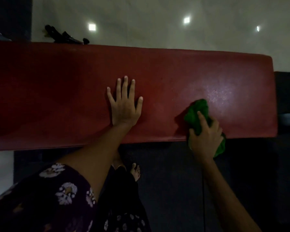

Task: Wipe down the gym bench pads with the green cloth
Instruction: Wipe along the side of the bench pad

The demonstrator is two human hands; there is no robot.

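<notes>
Left hand (124, 104) flat on the red bench pad (57, 91), palm down, fingers straight and spread, roughly mid-pad. Not holding anything.

Right hand (205, 136) grips the green cloth (197, 111), fingers curled round the bunched fabric. Cloth is crumpled, front part lies on the pad surface near the right end, at the near edge; a bit of it sticks out below the hand, past the pad edge. Hand sits over that near edge.

Pad runs left-right across the view, right end visible, left end cut off by the frame. Pale sheen patch on the pad just beyond the cloth.

Below: floral-print dark sleeve (60, 195) on the left arm, bare foot (135, 171) on dark floor mat (174, 181). Beyond the pad: pale glossy floor (140, 22) with square light reflections, some dark object (65, 36) at the far edge; can't tell what it is.
</notes>
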